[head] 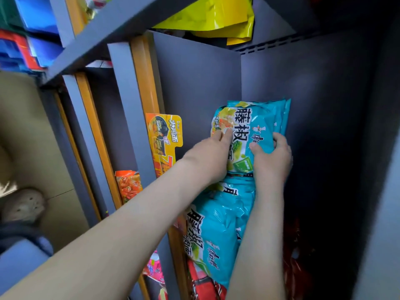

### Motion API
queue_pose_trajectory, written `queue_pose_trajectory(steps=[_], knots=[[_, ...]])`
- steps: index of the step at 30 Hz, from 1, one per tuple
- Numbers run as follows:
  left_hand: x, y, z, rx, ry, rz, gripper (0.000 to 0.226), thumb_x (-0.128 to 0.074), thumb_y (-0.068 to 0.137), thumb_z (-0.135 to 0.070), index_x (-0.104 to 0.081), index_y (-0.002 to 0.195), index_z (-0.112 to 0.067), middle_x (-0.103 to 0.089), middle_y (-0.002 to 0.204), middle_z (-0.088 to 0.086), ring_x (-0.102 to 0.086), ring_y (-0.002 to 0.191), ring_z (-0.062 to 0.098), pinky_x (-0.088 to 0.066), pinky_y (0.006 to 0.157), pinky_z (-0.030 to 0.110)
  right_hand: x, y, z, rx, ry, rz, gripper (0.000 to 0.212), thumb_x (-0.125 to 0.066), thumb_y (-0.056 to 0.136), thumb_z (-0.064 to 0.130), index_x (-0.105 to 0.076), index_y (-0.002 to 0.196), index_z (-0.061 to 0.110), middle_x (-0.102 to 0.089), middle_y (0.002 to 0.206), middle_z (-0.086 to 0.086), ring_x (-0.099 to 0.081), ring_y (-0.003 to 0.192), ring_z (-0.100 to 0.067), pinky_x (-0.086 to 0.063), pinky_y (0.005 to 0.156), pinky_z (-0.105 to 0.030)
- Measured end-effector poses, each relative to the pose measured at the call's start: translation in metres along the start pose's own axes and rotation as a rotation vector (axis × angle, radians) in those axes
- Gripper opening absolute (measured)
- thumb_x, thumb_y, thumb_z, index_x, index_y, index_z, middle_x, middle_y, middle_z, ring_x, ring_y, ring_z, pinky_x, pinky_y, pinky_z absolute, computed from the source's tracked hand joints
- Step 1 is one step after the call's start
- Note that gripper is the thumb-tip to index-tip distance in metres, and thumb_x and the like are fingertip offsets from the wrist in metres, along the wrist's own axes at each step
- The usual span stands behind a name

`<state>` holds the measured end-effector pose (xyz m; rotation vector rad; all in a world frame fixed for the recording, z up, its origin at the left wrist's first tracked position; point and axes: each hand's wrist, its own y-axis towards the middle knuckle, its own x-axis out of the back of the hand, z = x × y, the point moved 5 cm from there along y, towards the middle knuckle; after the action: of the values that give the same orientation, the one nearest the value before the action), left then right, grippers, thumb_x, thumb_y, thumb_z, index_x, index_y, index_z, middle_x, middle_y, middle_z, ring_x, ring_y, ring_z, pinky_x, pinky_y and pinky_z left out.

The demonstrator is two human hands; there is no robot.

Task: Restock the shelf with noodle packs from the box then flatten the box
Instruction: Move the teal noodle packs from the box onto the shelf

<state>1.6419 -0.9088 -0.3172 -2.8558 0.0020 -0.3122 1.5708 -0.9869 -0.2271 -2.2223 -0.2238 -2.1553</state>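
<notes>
A teal noodle pack [253, 124] lies on the dark grey shelf [194, 83], deep toward the back corner. My left hand [211, 156] rests flat on its left side, fingers on the wrapper. My right hand [272, 156] grips its right edge, thumb on top. More teal noodle packs [218, 230] lie in front of it, under my forearms. The box is out of view.
An orange noodle tray [164, 137] sticks out from the shelf below, with orange packs [128, 185] and pink packs [154, 267] lower down. Red packs [203, 282] lie by the teal ones. A yellow bag [216, 16] sits on the shelf above. Tan floor at left.
</notes>
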Motion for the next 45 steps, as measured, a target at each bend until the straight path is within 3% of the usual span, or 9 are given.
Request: queue_pose_trajectory(steps=[3, 7, 11, 16, 28, 33, 38, 41, 45], knots=[[0.006, -0.001, -0.001, -0.020, -0.082, 0.007, 0.073, -0.047, 0.092, -0.015, -0.005, 0.152, -0.011, -0.024, 0.154, 0.012, -0.039, 0.133, 0.031, -0.037, 0.107, 0.038, 0.002, -0.002, 0.006, -0.021, -0.030, -0.012, 0.058, -0.068, 0.082, 0.020, -0.045, 0.135, 0.014, -0.046, 0.136, -0.012, -0.042, 0.126, -0.031, -0.032, 0.105, -0.038], [0.024, -0.013, -0.003, 0.012, -0.204, -0.155, 0.050, -0.044, 0.092, -0.015, -0.033, 0.140, -0.011, -0.053, 0.130, 0.015, -0.051, 0.116, 0.032, -0.041, 0.090, 0.033, 0.006, -0.022, 0.026, -0.009, -0.085, -0.064, 0.068, -0.067, 0.081, 0.024, -0.036, 0.142, 0.022, -0.036, 0.145, -0.006, -0.031, 0.133, -0.029, -0.024, 0.107, -0.047], [0.053, -0.030, -0.006, 0.049, -0.216, -0.355, 0.045, -0.045, 0.094, -0.017, -0.038, 0.138, -0.014, -0.054, 0.130, 0.012, -0.052, 0.117, 0.029, -0.040, 0.092, 0.032, 0.011, -0.047, 0.051, 0.078, -0.023, -0.091, 0.067, -0.067, 0.081, 0.024, -0.037, 0.142, 0.023, -0.035, 0.147, -0.001, -0.029, 0.133, -0.026, -0.021, 0.108, -0.042], [0.088, -0.059, -0.014, -0.116, -0.191, -0.484, 0.048, -0.048, 0.091, -0.012, -0.041, 0.138, -0.018, -0.050, 0.136, 0.004, -0.049, 0.122, 0.021, -0.039, 0.098, 0.030, 0.015, -0.073, 0.084, 0.306, 0.142, -0.106, 0.051, -0.064, 0.080, 0.008, -0.053, 0.130, 0.012, -0.052, 0.132, -0.010, -0.041, 0.120, -0.029, -0.020, 0.102, -0.024], [0.138, -0.139, 0.057, -0.114, -0.240, -0.770, 0.039, -0.047, 0.086, 0.000, -0.059, 0.119, -0.016, -0.062, 0.115, -0.005, -0.057, 0.107, 0.007, -0.043, 0.093, 0.021, -0.008, -0.150, 0.170, 0.587, 0.303, 0.002, 0.052, -0.059, 0.076, 0.003, -0.054, 0.128, 0.011, -0.053, 0.128, -0.005, -0.034, 0.116, -0.015, -0.024, 0.098, -0.021], [0.153, -0.175, 0.096, -0.111, -0.218, -0.892, 0.032, -0.046, 0.087, 0.000, -0.061, 0.113, -0.011, -0.064, 0.107, -0.003, -0.060, 0.101, 0.009, -0.046, 0.088, 0.024, -0.025, -0.186, 0.201, 0.684, 0.357, 0.039, 0.051, -0.060, 0.077, 0.006, -0.056, 0.127, 0.011, -0.053, 0.129, -0.005, -0.041, 0.116, -0.020, -0.030, 0.100, -0.028], [0.152, -0.229, 0.183, 0.095, -0.185, -1.010, 0.025, -0.046, 0.091, 0.000, -0.059, 0.110, -0.009, -0.062, 0.104, -0.005, -0.056, 0.097, 0.003, -0.042, 0.085, 0.011, -0.066, -0.238, 0.237, 0.816, 0.449, 0.083, 0.047, -0.060, 0.078, 0.007, -0.056, 0.125, 0.007, -0.055, 0.127, -0.009, -0.039, 0.114, -0.018, -0.028, 0.100, -0.026], [0.136, -0.262, 0.267, 0.356, -0.181, -0.995, 0.022, -0.046, 0.094, -0.005, -0.058, 0.110, -0.013, -0.062, 0.104, -0.006, -0.054, 0.094, 0.001, -0.037, 0.077, 0.001, -0.128, -0.282, 0.263, 0.922, 0.402, 0.307, 0.047, -0.059, 0.081, 0.008, -0.053, 0.127, 0.008, -0.055, 0.126, -0.008, -0.042, 0.113, -0.020, -0.030, 0.100, -0.028], [0.105, -0.309, 0.400, 0.806, -0.174, -0.932, 0.025, -0.044, 0.094, -0.010, -0.056, 0.117, -0.010, -0.062, 0.115, 0.006, -0.057, 0.108, 0.023, -0.042, 0.088, 0.029, -0.238, -0.339, 0.282, 1.081, 0.206, 0.740, 0.049, -0.051, 0.091, 0.011, -0.040, 0.139, 0.014, -0.046, 0.135, -0.002, -0.036, 0.122, -0.020, -0.033, 0.106, -0.033]])
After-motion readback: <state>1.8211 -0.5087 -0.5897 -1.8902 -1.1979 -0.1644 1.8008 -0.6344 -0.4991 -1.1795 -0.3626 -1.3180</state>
